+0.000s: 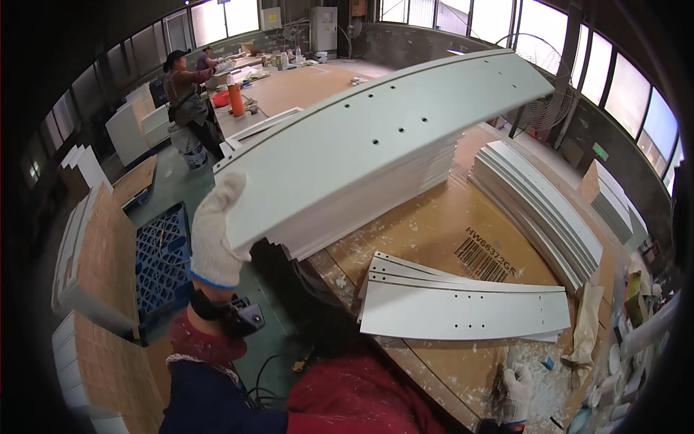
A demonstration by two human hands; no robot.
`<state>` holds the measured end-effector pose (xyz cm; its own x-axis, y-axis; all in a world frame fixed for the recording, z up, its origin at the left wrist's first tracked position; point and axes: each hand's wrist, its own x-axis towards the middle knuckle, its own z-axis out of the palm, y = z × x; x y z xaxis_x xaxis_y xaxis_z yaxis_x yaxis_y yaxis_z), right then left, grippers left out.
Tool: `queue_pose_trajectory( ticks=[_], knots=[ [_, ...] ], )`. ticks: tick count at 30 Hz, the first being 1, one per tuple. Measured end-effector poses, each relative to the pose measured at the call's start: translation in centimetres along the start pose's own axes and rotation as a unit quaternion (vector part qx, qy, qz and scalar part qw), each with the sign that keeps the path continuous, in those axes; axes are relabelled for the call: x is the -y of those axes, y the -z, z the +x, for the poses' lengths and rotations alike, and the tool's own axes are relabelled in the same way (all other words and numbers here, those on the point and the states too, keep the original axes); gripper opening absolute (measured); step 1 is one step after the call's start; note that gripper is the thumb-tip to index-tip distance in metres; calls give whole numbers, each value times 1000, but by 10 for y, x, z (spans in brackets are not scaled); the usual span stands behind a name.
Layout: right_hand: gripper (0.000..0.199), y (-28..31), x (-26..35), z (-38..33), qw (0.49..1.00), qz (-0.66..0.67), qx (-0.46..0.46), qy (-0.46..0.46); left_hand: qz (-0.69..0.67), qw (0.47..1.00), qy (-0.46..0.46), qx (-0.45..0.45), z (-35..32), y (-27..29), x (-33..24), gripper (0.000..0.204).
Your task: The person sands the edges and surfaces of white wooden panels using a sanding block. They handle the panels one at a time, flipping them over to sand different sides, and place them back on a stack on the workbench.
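My left hand [219,231], in a white knitted glove with a blue cuff, is closed on the near left end of a long white panel [325,155]. Several drilled holes and a dark groove along its curved edge mark the panel. It lies slantwise over a stack of similar white panels [390,202]; whether it rests on them is hard to tell. Low on the right, my gloved right hand [517,393] is at the bench over white dust, fingers curled, what they hold hidden. Beyond it lie several overlapping white drilled panels [463,311].
A curved panel stack [535,210] stands on the cardboard-covered bench [426,239]. A cloth [584,325] and cluttered containers line the right side. Left are a blue pallet [160,253] and stacked boards [101,260]. A co-worker [189,94] stands at a far table; a fan [538,79] is behind.
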<state>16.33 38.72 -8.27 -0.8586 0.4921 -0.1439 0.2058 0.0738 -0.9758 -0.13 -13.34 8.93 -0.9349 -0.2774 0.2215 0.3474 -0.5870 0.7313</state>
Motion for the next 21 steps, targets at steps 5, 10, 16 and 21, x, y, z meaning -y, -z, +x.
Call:
queue_pose_trajectory(
  ticks=[5,10,16,21],
  knots=[
    [7,-7,19,-9,999,25,-13,-18,97,994,-39,-32,50,-8,-11,27],
    [6,-6,19,-7,999,17,-15,-34,116,989,-9,-87,92,32,-3,26],
    [7,2,17,-5,997,-38,16,-59,241,963,81,-84,80,16,-28,38],
    [7,1,21,-4,995,-66,18,-70,612,754,230,-57,90,19,-84,39]
  ],
)
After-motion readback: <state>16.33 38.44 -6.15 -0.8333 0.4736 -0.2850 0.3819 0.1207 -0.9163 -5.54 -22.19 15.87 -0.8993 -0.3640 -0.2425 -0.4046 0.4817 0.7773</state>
